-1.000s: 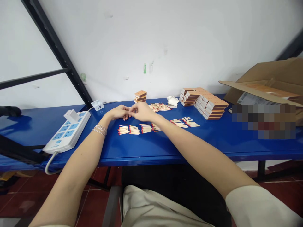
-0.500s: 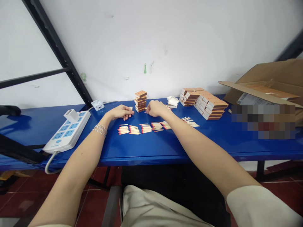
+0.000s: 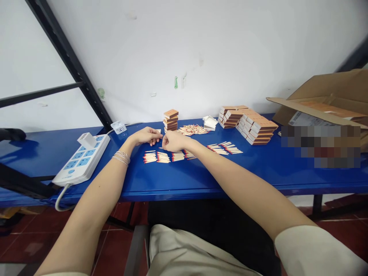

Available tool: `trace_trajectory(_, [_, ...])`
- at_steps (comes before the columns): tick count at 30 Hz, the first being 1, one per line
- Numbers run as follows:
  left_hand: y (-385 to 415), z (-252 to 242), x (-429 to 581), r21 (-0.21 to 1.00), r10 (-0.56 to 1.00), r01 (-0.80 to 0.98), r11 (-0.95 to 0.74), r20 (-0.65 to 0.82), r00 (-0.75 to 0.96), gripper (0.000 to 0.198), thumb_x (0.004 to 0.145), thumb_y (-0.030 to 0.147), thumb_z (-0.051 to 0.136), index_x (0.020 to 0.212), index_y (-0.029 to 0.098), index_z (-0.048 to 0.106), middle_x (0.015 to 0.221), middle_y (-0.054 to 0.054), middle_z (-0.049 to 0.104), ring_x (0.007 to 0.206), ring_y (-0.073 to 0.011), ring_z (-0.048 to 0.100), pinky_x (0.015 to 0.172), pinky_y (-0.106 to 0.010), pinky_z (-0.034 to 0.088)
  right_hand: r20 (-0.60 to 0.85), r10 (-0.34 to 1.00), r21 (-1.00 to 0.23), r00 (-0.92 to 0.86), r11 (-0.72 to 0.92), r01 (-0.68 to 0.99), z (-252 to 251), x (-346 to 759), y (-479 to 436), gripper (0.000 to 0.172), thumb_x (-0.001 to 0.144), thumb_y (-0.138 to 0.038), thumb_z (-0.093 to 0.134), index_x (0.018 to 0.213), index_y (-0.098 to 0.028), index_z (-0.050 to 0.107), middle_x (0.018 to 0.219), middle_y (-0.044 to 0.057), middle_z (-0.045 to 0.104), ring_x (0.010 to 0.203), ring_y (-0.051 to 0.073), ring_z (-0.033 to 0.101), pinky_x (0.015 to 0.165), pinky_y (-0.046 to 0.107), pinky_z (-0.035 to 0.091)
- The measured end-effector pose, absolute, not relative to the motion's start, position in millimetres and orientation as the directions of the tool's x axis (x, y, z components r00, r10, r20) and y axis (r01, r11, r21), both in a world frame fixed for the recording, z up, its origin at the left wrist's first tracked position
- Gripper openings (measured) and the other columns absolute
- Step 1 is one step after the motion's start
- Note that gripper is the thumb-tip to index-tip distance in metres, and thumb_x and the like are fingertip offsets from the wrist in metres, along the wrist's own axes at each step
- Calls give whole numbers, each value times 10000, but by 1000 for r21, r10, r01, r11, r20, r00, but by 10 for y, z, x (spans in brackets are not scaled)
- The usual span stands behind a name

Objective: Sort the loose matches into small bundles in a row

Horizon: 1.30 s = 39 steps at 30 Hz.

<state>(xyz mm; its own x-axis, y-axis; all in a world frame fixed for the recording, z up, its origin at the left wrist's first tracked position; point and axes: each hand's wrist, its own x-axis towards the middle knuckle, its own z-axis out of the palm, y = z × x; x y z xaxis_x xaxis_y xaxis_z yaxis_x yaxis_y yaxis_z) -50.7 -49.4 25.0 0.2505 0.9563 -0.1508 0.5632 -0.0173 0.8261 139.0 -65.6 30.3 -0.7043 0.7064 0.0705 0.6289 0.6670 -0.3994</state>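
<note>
My left hand (image 3: 146, 136) is closed, thumb and fingertips on a small white piece (image 3: 158, 131) that is mostly hidden; its kind I cannot make out. Close beside it, my right hand (image 3: 174, 141) pinches a match (image 3: 160, 148), whose tip pokes out to the left below the fingers. In front of both hands lies a row of small match bundles (image 3: 163, 157), red heads mostly to the left; my right forearm covers part of the row. Behind the right hand is a loose heap of matches (image 3: 194, 130). A stack of matchboxes (image 3: 171, 119) rises just behind the hands.
White empty matchbox trays (image 3: 210, 122) lie by the heap. Piled matchboxes (image 3: 254, 126) stand further right, then an open cardboard box (image 3: 313, 92). A power strip (image 3: 83, 159) with a plugged-in adapter lies at the left. The blue table (image 3: 178, 182) meets a white wall.
My right hand has moved from the match heap left and toward me, next to my left hand, with a match in its fingers. The heap is uncovered. My left hand has stayed put.
</note>
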Motion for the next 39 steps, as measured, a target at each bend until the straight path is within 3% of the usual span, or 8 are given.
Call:
trace_trajectory(5, [-505, 260, -503, 835, 957, 550, -4, -156, 244, 221, 730, 309, 764, 671, 115, 675, 494, -3, 562, 433, -74, 496, 432, -198, 391, 65, 664, -512, -745, 663, 546, 255, 1381, -627, 194, 686, -143, 609, 803, -154, 763, 751, 43, 724, 674, 155, 618, 570, 223, 423])
trace_trajectory(10, [-474, 236, -537, 843, 948, 538, -26, -150, 282, 187, 741, 287, 751, 703, 112, 697, 519, -13, 582, 451, -75, 510, 440, -193, 404, 89, 664, -640, -743, 609, 468, 333, 1464, -545, 174, 725, -186, 644, 837, -131, 765, 777, 40, 729, 709, 134, 622, 618, 207, 449])
trace_trajectory(13, [-466, 231, -537, 849, 952, 528, -9, -155, 266, 187, 763, 285, 738, 705, 114, 690, 563, -22, 601, 454, -73, 515, 439, -196, 419, 84, 740, -571, -667, 584, 576, 436, 1586, -477, 170, 735, -167, 641, 851, -146, 763, 861, 59, 745, 783, 156, 648, 691, 223, 471])
trace_trajectory(17, [-458, 220, -536, 865, 954, 502, 11, -159, 253, 203, 756, 293, 753, 697, 115, 674, 610, -27, 613, 458, -72, 522, 433, -198, 429, 83, 902, -345, -424, 425, 837, 514, 1793, -337, 177, 726, -143, 637, 857, -153, 755, 941, 109, 744, 911, 233, 667, 826, 314, 483])
trace_trajectory(19, [-451, 213, -542, 867, 953, 498, 12, -161, 257, 211, 752, 298, 760, 698, 113, 672, 610, -27, 609, 462, -73, 527, 431, -198, 430, 52, 923, -286, -382, 381, 879, 496, 1864, -264, 179, 709, -129, 650, 855, -145, 752, 951, 124, 741, 942, 251, 665, 855, 338, 483])
trace_trajectory(25, [-458, 221, -540, 864, 954, 503, 17, -164, 251, 199, 769, 291, 747, 699, 119, 676, 621, -25, 614, 465, -71, 531, 437, -199, 440, 54, 889, -361, -455, 442, 821, 333, 1860, -117, 163, 704, -160, 674, 840, -197, 757, 943, 71, 748, 923, 221, 669, 870, 327, 482])
trace_trajectory(33, [-465, 223, -537, 866, 954, 499, 21, -168, 250, 194, 758, 290, 757, 708, 119, 681, 614, -28, 621, 464, -72, 528, 436, -201, 430, 85, 893, -273, -441, 447, 852, 289, 1795, -174, 182, 752, -166, 614, 889, -168, 733, 995, 121, 736, 953, 257, 670, 920, 393, 466])
trace_trajectory(39, [-455, 215, -538, 864, 954, 503, 8, -158, 256, 198, 754, 298, 759, 727, 114, 691, 615, -30, 621, 457, -70, 519, 429, -197, 424, 41, 829, -315, -558, 541, 780, 346, 1746, -292, 144, 740, -158, 633, 846, -165, 730, 962, 104, 741, 872, 233, 681, 777, 307, 500])
